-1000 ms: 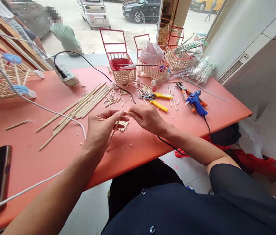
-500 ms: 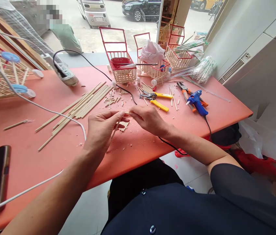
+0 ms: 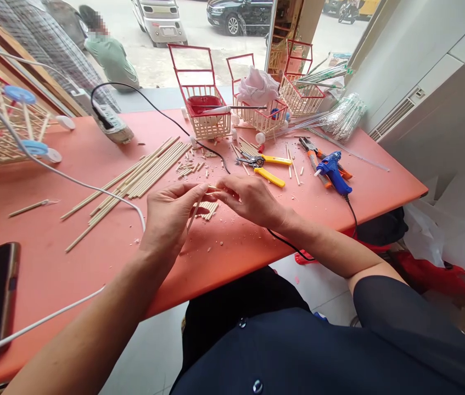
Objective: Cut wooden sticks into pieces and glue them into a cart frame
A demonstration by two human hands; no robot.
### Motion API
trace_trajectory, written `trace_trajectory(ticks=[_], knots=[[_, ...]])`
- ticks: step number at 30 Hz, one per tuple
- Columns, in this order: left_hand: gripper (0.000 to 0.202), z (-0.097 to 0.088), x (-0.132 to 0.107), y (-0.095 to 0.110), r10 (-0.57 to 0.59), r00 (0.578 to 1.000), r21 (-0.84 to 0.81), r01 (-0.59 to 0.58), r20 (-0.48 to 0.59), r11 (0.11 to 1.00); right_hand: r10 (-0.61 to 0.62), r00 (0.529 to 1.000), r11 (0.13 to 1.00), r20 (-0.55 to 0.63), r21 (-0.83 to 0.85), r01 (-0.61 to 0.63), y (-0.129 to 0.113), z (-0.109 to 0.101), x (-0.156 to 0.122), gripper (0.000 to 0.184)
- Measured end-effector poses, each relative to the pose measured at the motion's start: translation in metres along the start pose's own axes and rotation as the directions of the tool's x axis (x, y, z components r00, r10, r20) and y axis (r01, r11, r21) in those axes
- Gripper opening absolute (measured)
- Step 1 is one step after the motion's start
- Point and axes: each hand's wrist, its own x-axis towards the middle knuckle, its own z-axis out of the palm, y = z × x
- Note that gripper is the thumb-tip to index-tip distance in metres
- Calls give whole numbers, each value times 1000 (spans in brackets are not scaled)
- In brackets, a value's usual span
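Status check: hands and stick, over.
Left hand pinching thin wooden stick. Right hand pinching at its upper end. Cut stick pieces on table beneath.

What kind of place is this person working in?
Probably a street-side craft workshop: an orange worktable strewn with wooden sticks, a blue glue gun, miniature stick carts, and cars just outside.

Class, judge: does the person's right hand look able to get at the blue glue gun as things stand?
Probably yes: the glue gun lies right of the right hand, only flat cutters near the path, but that hand pinches a thin stick.
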Motion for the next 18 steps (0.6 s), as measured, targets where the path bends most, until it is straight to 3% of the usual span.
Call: trace_trajectory(ticks=[5, 18], knots=[[20, -2, 2, -2, 10, 1000, 7, -10, -12, 1000, 62, 998, 997, 22, -49, -61, -2, -3, -1, 32], [22, -1, 1, -5, 37, 999, -22, -36, 38, 999, 1, 1000, 1000, -17, -1, -1, 2, -1, 1, 29]])
